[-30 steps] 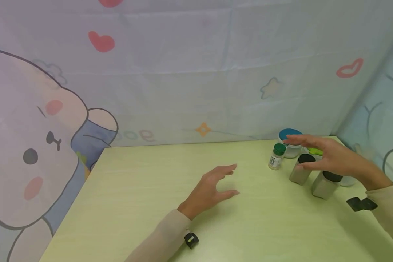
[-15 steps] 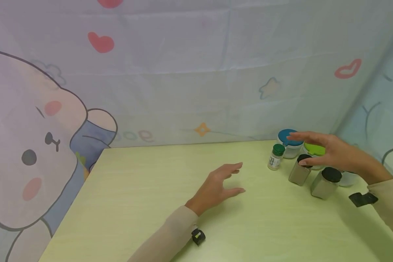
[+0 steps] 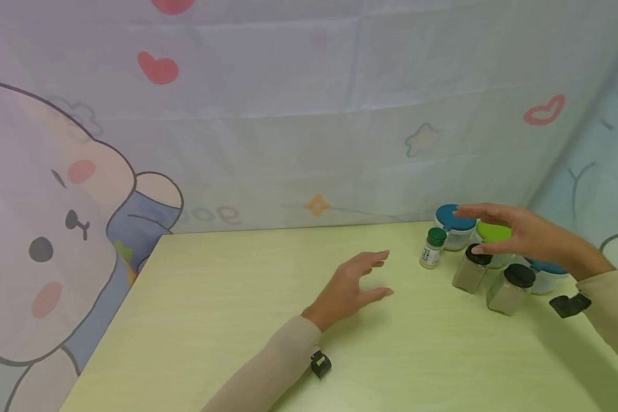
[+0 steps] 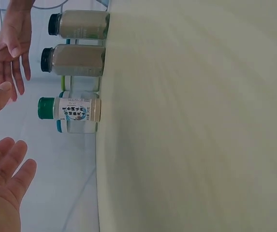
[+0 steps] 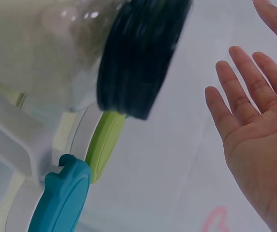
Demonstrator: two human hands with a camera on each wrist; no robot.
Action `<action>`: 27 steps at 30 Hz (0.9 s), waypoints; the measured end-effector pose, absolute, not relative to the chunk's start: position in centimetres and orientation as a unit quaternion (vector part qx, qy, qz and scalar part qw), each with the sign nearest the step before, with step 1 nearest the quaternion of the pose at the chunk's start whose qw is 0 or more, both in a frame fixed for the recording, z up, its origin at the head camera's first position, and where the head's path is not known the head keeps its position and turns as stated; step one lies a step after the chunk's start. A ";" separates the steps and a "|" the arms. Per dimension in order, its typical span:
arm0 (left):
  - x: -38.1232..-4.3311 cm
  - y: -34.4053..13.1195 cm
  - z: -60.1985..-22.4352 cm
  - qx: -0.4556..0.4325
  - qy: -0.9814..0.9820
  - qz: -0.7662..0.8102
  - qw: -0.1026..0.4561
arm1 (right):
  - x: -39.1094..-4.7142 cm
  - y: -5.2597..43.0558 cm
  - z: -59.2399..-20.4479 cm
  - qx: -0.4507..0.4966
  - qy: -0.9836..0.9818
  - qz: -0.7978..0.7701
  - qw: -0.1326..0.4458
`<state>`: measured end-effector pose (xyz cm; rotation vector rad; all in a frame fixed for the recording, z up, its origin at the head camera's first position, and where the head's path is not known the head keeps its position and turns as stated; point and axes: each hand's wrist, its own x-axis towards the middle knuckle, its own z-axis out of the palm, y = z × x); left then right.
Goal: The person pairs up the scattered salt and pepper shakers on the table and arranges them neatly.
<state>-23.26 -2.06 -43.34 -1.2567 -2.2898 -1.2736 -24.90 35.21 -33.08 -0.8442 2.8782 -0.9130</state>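
My left hand (image 3: 347,289) hovers over the middle of the table, thumb and fingers spread, holding nothing. At the right, my right hand (image 3: 533,232) hangs above a group of seasoning containers, fingers apart and nothing in its grasp. Its thumb overlaps the black lid of a spice jar (image 3: 470,276) in the head view. A second black-lidded spice jar (image 3: 508,294) stands nearer the front. To their left is a small seasoning bottle (image 3: 432,250) with a green cap and a printed label (image 4: 75,109). In the right wrist view, a jar's dark lid (image 5: 140,58) looms close beside the palm.
Behind the jars stand a blue-lidded tub (image 3: 458,237), a green-lidded tub (image 3: 494,232) and another blue-lidded tub (image 3: 546,280). One has a pale handle (image 5: 20,130). A printed cloth (image 3: 288,114) hangs along the table's (image 3: 226,286) back edge.
My left hand has moved right and slightly away from me. The right hand has risen a little, showing more of the green lid and the right-hand blue lid. The containers stay put.
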 end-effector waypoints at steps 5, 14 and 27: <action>-23.7 -1.5 -43.3 -0.424 -0.783 -0.439 0.117 | -25.4 35.6 -33.2 -0.279 0.914 -0.293 0.001; -24.3 -0.2 -43.0 -0.416 -0.786 -0.447 0.101 | -26.3 36.3 -33.1 -0.248 0.926 -0.282 0.028; -25.2 1.2 -42.7 -0.409 -0.790 -0.448 0.090 | -27.6 37.3 -33.4 -0.257 0.921 -0.292 0.036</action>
